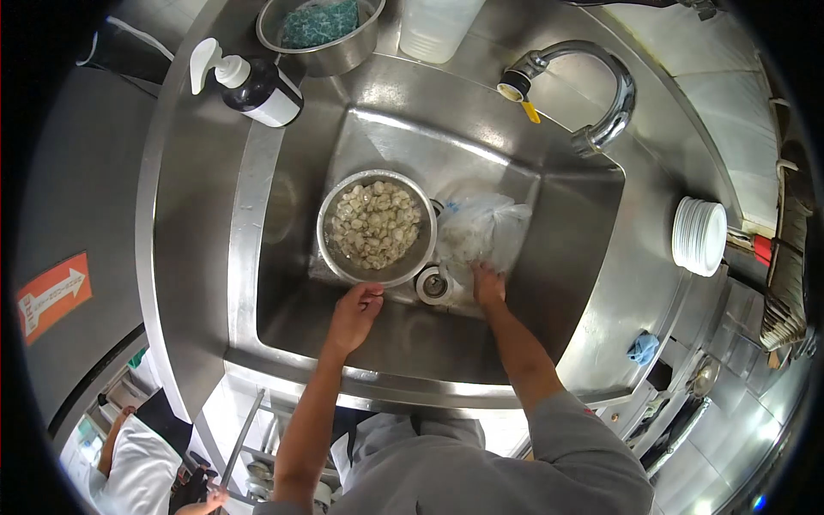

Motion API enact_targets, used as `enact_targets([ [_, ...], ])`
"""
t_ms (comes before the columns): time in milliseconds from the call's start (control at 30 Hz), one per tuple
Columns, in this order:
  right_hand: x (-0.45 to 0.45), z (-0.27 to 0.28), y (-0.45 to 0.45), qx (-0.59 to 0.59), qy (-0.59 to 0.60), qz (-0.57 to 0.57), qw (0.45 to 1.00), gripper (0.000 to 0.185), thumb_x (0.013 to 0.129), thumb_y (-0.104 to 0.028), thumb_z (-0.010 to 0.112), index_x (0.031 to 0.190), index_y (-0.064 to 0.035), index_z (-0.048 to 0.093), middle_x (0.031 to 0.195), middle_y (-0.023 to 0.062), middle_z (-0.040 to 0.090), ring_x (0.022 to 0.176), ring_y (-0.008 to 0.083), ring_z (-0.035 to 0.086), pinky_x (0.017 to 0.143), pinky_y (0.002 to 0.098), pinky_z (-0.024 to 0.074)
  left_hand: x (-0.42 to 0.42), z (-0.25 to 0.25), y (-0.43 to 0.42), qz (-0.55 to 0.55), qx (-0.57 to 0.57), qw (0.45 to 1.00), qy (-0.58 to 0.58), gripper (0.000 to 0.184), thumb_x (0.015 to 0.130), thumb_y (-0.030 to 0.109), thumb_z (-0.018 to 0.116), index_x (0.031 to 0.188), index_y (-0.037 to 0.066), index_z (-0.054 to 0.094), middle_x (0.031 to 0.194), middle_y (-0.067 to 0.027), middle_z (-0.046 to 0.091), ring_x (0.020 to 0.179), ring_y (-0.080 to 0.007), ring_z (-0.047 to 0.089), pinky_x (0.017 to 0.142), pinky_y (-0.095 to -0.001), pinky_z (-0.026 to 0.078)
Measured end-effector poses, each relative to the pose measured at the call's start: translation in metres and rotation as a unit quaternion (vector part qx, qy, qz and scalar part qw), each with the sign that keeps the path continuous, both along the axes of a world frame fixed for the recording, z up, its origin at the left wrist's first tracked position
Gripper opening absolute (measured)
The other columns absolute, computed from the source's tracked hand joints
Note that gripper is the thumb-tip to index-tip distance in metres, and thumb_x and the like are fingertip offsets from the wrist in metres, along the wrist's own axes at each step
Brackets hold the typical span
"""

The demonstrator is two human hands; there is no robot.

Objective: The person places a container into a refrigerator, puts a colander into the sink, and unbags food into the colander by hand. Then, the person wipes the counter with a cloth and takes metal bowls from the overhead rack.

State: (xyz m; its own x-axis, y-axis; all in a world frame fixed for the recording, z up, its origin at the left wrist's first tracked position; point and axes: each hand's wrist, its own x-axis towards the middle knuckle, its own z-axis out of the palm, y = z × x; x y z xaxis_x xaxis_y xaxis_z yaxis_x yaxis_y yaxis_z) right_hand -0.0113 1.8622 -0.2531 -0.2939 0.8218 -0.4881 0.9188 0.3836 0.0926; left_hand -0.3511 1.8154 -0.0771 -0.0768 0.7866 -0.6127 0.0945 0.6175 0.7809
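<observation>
A round metal bowl (323, 249) stands in the sink, holding many small pale rounded pieces (376, 225) that look like shellfish meat in liquid. My left hand (356, 311) is at the bowl's near rim, its fingers curled together with nothing visible in them. Whether it touches the rim I cannot tell. To the right of the bowl lies a crumpled clear plastic bag (489, 227). My right hand (489, 285) is at the bag's near edge, fingers closed on it and partly hidden. Between the hands sits the round drain (433, 285).
A curved faucet (625, 86) rises at the back right of the steel sink (575, 232). A pump bottle (270, 94), a metal pot with green scrubbers (330, 53) and a translucent container (436, 30) line the back left. Stacked white plates (699, 236) and a blue cloth (642, 348) are right. Another person (142, 463) is lower left.
</observation>
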Motion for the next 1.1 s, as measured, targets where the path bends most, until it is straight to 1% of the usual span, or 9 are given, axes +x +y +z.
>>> enact_targets([
  [167, 0.0, 0.038, 0.078, -0.142, 0.078, -0.074, 0.984, 0.029, 0.077, -0.024, 0.063, 0.105, -0.016, 0.062, 0.098, 0.0106, 0.062, 0.099, 0.0292, 0.058, 0.096, 0.0531, 0.0344, 0.005, 0.003, 0.009, -0.006, -0.001, 1.0, 0.012, 0.023, 0.087, 0.012, 0.061, 0.108, 0.002, 0.06, 0.099, -0.0075, 0.066, 0.09, -0.0154, 0.063, 0.08, -0.0284, 0.049],
  [300, -0.012, 0.058, 0.147, 0.171, 0.133, -0.107, 0.97, 0.044, 0.075, -0.02, 0.067, 0.118, -0.0142, 0.059, 0.129, 0.0162, 0.045, 0.1, 0.0347, 0.058, 0.094, 0.0559, 0.0371, 0.008, 0.001, 0.011, 0.003, 0.012, 1.0, 0.004, 0.022, 0.087, 0.013, 0.061, 0.107, 0.003, 0.061, 0.098, -0.0083, 0.067, 0.087, -0.0172, 0.063, 0.078, -0.0291, 0.049],
  [433, -0.036, 0.033, 0.185, 0.158, 0.094, -0.183, 0.966, 0.057, 0.079, -0.022, 0.067, 0.133, -0.0172, 0.048, 0.147, 0.015, 0.024, 0.12, 0.0361, 0.047, 0.1, 0.0514, 0.0382, 0.007, 0.01, 0.018, -0.037, 0.02, 0.998, 0.038, 0.022, 0.088, 0.008, 0.059, 0.109, 0.001, 0.059, 0.099, -0.0085, 0.065, 0.09, -0.0153, 0.062, 0.08, -0.0279, 0.049],
  [500, -0.02, -0.009, 0.183, -0.078, 0.066, -0.336, 0.936, 0.059, 0.085, -0.022, 0.061, 0.139, -0.0233, 0.04, 0.149, 0.0157, 0.024, 0.132, 0.0347, 0.036, 0.105, 0.0436, 0.0379, 0.007, 0.004, 0.017, -0.026, 0.031, 0.998, 0.042, 0.022, 0.088, 0.008, 0.059, 0.109, 0.001, 0.059, 0.099, -0.0089, 0.065, 0.09, -0.0156, 0.063, 0.079, -0.0281, 0.05],
  [733, 0.051, -0.022, 0.102, -0.068, 0.0, -0.22, 0.973, 0.047, 0.081, -0.012, 0.06, 0.127, -0.006, 0.051, 0.119, 0.0166, 0.059, 0.105, 0.0331, 0.058, 0.09, 0.0421, 0.0475, 0.008, 0.005, 0.014, -0.013, 0.054, 0.997, 0.047, 0.023, 0.085, 0.008, 0.06, 0.108, 0.004, 0.059, 0.098, -0.0127, 0.066, 0.082, -0.022, 0.065, 0.074, -0.033, 0.051],
  [800, 0.057, 0.018, 0.071, -0.115, 0.308, -0.564, 0.757, 0.033, 0.088, -0.006, 0.045, 0.119, 0.0, 0.055, 0.106, 0.0165, 0.062, 0.089, 0.0227, 0.063, 0.073, 0.0335, 0.0507, 0.012, 0.003, 0.011, -0.024, 0.059, 0.997, 0.031, 0.024, 0.085, 0.008, 0.06, 0.108, 0.003, 0.059, 0.098, -0.0126, 0.066, 0.08, -0.0216, 0.065, 0.073, -0.0328, 0.051],
  [933, 0.058, 0.115, 0.03, -0.125, 0.374, -0.625, 0.674, 0.032, 0.086, -0.001, 0.044, 0.115, 0.0005, 0.057, 0.097, 0.0111, 0.063, 0.081, 0.0191, 0.062, 0.068, 0.0305, 0.0506, 0.023, -0.004, 0.004, -0.107, 0.076, 0.991, -0.001, 0.028, 0.084, 0.012, 0.064, 0.11, 0.004, 0.058, 0.096, -0.0118, 0.065, 0.08, -0.0204, 0.065, 0.073, -0.0319, 0.051],
  [1000, 0.06, 0.147, 0.009, -0.16, 0.508, -0.632, 0.563, 0.034, 0.084, 0.002, 0.047, 0.116, 0.0003, 0.057, 0.096, 0.0101, 0.064, 0.079, 0.0192, 0.063, 0.065, 0.0323, 0.0516, 0.036, 0.0, 0.011, -0.144, 0.111, 0.983, -0.005, 0.03, 0.083, 0.013, 0.065, 0.111, 0.004, 0.057, 0.096, -0.0115, 0.064, 0.08, -0.0202, 0.065, 0.073, -0.0316, 0.051],
  [1100, 0.042, 0.183, -0.025, -0.103, 0.54, -0.612, 0.569, 0.037, 0.083, 0.005, 0.045, 0.118, 0.0002, 0.057, 0.099, 0.0094, 0.065, 0.082, 0.0176, 0.062, 0.07, 0.0321, 0.0513, 0.06, 0.018, 0.02, -0.215, 0.118, 0.969, -0.03, 0.032, 0.081, 0.011, 0.067, 0.111, 0.004, 0.057, 0.098, -0.0107, 0.063, 0.083, -0.0194, 0.064, 0.075, -0.0311, 0.051],
])
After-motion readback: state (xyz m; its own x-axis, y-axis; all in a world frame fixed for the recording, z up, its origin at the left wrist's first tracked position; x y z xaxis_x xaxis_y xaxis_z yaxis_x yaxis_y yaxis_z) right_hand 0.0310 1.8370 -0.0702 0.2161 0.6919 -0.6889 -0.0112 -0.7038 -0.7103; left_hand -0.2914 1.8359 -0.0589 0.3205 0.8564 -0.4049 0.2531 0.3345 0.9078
